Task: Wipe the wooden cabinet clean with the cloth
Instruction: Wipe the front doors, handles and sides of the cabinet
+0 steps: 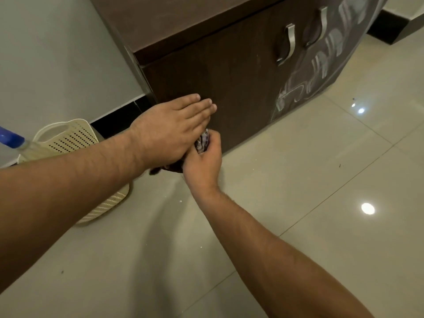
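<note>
A dark brown wooden cabinet (234, 72) stands against the wall, with two metal handles (286, 43) on its doors. My left hand (169, 131) is held flat with fingers straight, in front of the lower left part of the door. My right hand (203, 161) is just below it, fingers closed on a bunched cloth (203, 141) with a dark and pale pattern. Part of the cloth hangs dark under my left hand, mostly hidden. Both hands are near the cabinet's bottom edge.
A cream perforated plastic basket (68, 138) sits on the floor to the left, by the grey wall (57, 53). A blue-capped bottle (13, 138) shows at the far left edge. Glossy beige floor tiles (321, 180) spread to the right and front.
</note>
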